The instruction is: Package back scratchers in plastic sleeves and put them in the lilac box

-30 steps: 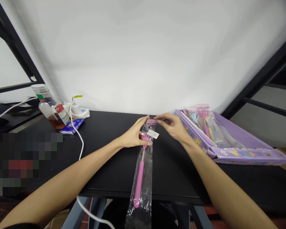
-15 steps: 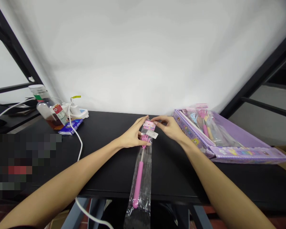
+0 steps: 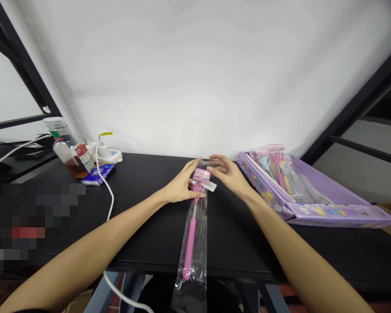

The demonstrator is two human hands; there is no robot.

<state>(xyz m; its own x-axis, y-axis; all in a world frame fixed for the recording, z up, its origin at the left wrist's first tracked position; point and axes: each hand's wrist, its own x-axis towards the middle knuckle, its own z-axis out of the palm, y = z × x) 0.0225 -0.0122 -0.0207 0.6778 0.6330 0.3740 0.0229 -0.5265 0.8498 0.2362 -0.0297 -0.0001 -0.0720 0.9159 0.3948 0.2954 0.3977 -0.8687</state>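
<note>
A pink back scratcher (image 3: pixel 189 248) with a hand-shaped head and a metal shaft lies in a long clear plastic sleeve (image 3: pixel 200 248) over the black table. My left hand (image 3: pixel 182 184) holds the sleeve around the scratcher's head, its thumb across the front and its fingers along the far side. Near the sleeve's top end, my right hand (image 3: pixel 226 174) has its thumb and a finger on the plastic while the forefinger is raised. A pink printed card (image 3: pixel 202 174) and a white tag (image 3: pixel 210 185) sit between the hands. The sleeve's lower end hangs past the table's front edge.
At right, a purple display box (image 3: pixel 332 182) holds more bagged scratchers (image 3: pixel 282 178). A tilted bottle (image 3: pixel 70 154), a blue packet (image 3: pixel 96 174) and a white power strip (image 3: pixel 112 155) stand at left. A white cable (image 3: pixel 109 195) crosses the table (image 3: pixel 150 226).
My right forefinger has lifted and spread away from the thumb at the sleeve's top. The card and tag have shifted slightly. My left hand keeps nearly the same place.
</note>
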